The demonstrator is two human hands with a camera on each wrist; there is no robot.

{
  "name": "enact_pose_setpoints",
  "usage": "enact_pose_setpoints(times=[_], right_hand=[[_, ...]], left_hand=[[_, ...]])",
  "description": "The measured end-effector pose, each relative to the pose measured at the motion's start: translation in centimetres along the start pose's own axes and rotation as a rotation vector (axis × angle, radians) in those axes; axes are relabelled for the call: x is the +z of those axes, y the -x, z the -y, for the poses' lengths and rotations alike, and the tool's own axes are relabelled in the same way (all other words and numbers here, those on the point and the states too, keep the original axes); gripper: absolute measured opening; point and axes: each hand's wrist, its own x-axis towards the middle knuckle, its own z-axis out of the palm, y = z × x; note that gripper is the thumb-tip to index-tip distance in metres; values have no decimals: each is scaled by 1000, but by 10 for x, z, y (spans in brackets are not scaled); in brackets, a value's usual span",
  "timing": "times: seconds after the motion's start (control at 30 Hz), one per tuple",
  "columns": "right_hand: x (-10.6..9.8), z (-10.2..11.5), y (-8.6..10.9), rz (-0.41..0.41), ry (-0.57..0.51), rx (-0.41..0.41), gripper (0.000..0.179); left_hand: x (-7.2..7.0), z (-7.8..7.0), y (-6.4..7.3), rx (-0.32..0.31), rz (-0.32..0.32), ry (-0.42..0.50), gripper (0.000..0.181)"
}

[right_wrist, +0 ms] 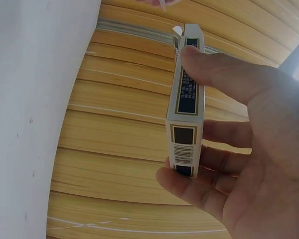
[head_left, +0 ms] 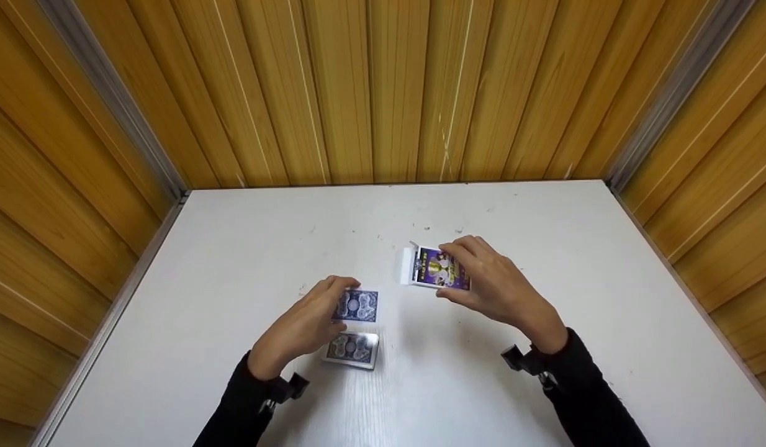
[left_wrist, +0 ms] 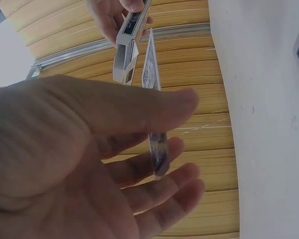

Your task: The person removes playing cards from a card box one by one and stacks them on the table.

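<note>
My left hand [head_left: 305, 320] pinches a blue-backed playing card [head_left: 361, 306] between thumb and fingers, held above the table. In the left wrist view the card [left_wrist: 150, 69] appears edge-on and thin. Just below it in the head view, a stack of playing cards [head_left: 353, 349] lies on the table. To the right, my right hand [head_left: 498, 282] grips a card box [head_left: 442, 268] by its edges. The box has a purple and gold face, and its white end flap is open towards the left hand. A barcode end of the box [right_wrist: 184, 149] shows in the right wrist view.
The white table [head_left: 265, 236] reaches back to a wall of yellow wood-look panels [head_left: 395, 93]. Similar panels with grey metal corner posts [head_left: 119, 99] stand at both sides. Small dark marks dot the tabletop.
</note>
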Motion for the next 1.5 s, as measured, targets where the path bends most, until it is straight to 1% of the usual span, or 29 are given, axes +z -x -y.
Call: enact_pose_setpoints(times=[0.07,0.13,0.2,0.3,0.4,0.53,0.6,0.87,1.0,1.13,1.3,1.5], right_hand=[[0,-1,0,0,-1,3,70],[1,-1,0,-2,-2,4,70],[1,-1,0,-4,-2,4,69],[1,-2,0,-4,-1,3,69],[1,-2,0,-5,-1,2,69],[1,-2,0,-5,-2,3,69],[1,-1,0,-1,-4,5,69],[2,-1,0,9,-17,15,69],[2,-1,0,14,-14,19,69],[3,-1,0,13,-12,13,69],[3,-1,0,-6,-7,2,69],[3,-2,0,-4,-2,0,69]], left_hand=[[3,0,0,-35,61,-6,66],[6,1,0,-66,115,-32,67],[10,1,0,-92,158,-70,68],[15,0,0,-102,198,-135,69],[20,-1,-1,-97,210,-192,66],[25,1,-1,-93,196,-240,57],[26,2,0,-97,188,-250,55],[32,1,1,-128,214,-253,53],[36,0,1,-127,217,-271,51],[40,0,0,-116,228,-283,43],[44,0,-2,-115,233,-333,39],[50,1,-2,-112,236,-383,32]])
